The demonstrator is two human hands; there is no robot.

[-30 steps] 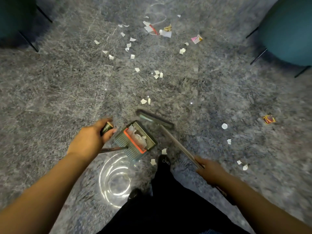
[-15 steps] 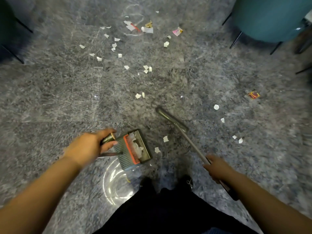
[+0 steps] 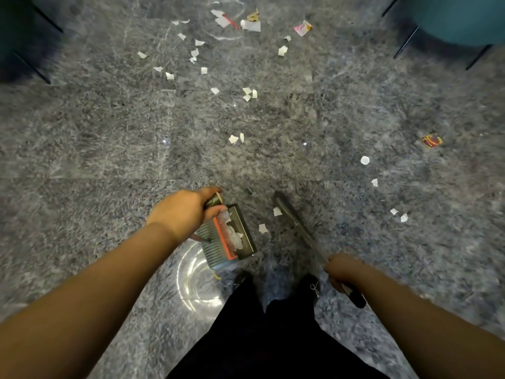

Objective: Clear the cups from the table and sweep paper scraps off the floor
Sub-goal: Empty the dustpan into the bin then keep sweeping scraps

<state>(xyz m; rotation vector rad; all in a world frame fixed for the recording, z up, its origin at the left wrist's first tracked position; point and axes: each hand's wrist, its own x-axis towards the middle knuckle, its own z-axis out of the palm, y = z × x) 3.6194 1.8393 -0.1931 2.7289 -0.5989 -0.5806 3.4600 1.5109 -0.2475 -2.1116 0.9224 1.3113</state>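
My left hand (image 3: pixel 181 210) grips the top of the dustpan (image 3: pixel 228 236) handle, so the pan stands on the floor (image 3: pixel 82 138) with its mouth open toward the broom (image 3: pixel 293 222); some white scraps already lie inside. My right hand (image 3: pixel 341 272) is closed around the broom stick, and the head rests just right of the pan. Two paper scraps (image 3: pixel 269 220) lie between pan and broom, I think placed for a short push inward. Many more scraps are well ahead of both hands. No cups are in view.
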